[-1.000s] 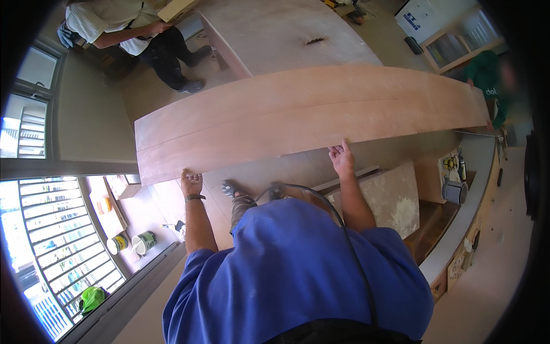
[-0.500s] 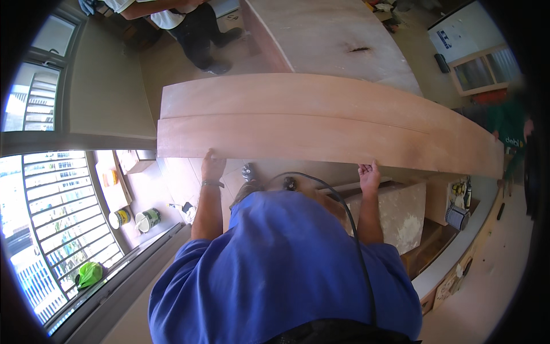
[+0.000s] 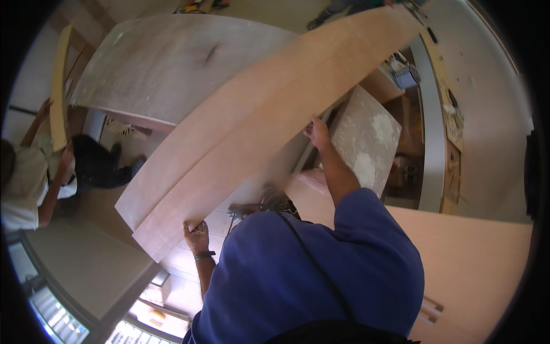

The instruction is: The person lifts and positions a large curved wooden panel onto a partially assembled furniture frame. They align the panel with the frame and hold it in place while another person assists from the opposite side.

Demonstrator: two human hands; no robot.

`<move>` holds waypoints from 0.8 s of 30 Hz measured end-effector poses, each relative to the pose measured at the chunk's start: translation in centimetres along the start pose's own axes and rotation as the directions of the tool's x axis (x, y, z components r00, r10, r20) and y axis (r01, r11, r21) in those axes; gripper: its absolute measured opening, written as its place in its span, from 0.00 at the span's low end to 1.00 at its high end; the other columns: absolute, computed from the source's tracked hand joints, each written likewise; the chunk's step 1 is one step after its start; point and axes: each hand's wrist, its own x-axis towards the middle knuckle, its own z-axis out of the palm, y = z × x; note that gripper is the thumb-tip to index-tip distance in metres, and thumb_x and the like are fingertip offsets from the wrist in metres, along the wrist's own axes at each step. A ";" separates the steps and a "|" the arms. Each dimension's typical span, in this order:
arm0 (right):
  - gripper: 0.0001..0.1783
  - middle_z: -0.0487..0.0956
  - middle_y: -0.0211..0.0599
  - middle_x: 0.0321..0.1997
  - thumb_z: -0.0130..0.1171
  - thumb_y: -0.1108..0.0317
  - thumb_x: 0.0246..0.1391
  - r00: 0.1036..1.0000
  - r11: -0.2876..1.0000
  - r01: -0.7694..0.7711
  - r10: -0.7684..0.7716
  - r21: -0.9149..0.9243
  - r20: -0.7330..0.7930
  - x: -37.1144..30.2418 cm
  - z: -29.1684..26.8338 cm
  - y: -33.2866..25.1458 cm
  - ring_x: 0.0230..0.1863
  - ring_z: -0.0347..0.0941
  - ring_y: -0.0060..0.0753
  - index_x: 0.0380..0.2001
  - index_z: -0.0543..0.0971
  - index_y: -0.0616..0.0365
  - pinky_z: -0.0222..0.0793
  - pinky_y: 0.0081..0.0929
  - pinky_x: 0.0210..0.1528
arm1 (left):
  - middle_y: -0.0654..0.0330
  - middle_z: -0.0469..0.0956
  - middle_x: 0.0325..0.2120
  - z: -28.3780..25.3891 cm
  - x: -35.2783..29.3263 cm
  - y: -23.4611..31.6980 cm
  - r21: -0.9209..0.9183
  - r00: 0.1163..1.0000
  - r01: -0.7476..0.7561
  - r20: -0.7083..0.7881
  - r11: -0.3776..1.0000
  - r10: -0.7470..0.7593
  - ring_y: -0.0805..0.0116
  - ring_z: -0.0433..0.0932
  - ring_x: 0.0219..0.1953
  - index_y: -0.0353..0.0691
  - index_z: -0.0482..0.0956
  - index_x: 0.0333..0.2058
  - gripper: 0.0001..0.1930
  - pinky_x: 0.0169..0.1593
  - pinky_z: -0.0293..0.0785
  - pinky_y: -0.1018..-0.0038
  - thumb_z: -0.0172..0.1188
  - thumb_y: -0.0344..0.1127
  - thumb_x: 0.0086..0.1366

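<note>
Two long, light-brown wooden boards [image 3: 246, 135] lie one against the other, slanting from near left to far right. At their left ends a small step shows between them. My left hand [image 3: 197, 236] grips the near edge close to the left end, fingers curled under or behind the wood. Farther along the same edge, my right hand [image 3: 317, 132] is closed on the nearer board, with the thumb on top. At the far right end, a second person's hand [image 3: 391, 3] shows at the boards, partly cut off by the rim.
Beyond the boards stands a large, dusty work table [image 3: 172, 57]. On the left a person in a white shirt [image 3: 31, 186] holds a wooden plank [image 3: 59, 86]. A white-stained panel [image 3: 366, 137] and a metal can [image 3: 405, 76] are at right, above a wooden surface [image 3: 470, 264].
My view has turned. The boards ran nearly straight across; now they slant, left end closer and right end farther off. Both hands keep hold. The person at left now shows with a plank.
</note>
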 end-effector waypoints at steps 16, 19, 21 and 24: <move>0.14 0.73 0.29 0.25 0.48 0.56 0.53 0.981 0.982 0.190 -0.190 0.002 0.022 -5.6 3.8 -2.6 0.27 0.67 0.24 0.32 0.72 0.56 0.60 0.22 0.28 | 0.57 0.69 0.44 3.8 -0.7 3.9 -0.072 0.972 -0.224 0.052 0.972 0.228 0.64 0.66 0.49 0.39 0.68 0.43 0.15 0.54 0.61 0.66 0.53 0.38 0.58; 0.15 0.72 0.29 0.27 0.50 0.56 0.52 0.986 0.987 0.162 -0.162 0.013 0.033 -6.3 5.3 -3.7 0.28 0.67 0.24 0.34 0.72 0.56 0.59 0.22 0.30 | 0.58 0.69 0.43 4.6 -1.7 5.4 -0.029 0.954 -0.282 0.095 0.959 0.283 0.64 0.66 0.49 0.39 0.69 0.41 0.14 0.55 0.61 0.66 0.53 0.37 0.58; 0.15 0.72 0.29 0.28 0.51 0.56 0.52 0.987 0.988 0.152 -0.153 0.024 0.043 -5.4 6.2 -4.4 0.29 0.67 0.24 0.35 0.71 0.55 0.59 0.22 0.30 | 0.58 0.70 0.42 5.7 -1.3 5.7 -0.022 0.951 -0.298 0.084 0.954 0.298 0.64 0.67 0.48 0.39 0.69 0.41 0.14 0.55 0.60 0.66 0.53 0.37 0.57; 0.15 0.72 0.29 0.28 0.51 0.56 0.52 0.982 0.983 0.182 -0.183 0.031 0.048 -5.7 7.8 -5.0 0.30 0.66 0.25 0.36 0.72 0.55 0.59 0.22 0.31 | 0.58 0.71 0.41 7.3 -0.8 8.4 0.017 0.946 -0.306 0.114 0.952 0.302 0.65 0.67 0.48 0.38 0.69 0.40 0.13 0.55 0.60 0.66 0.53 0.37 0.57</move>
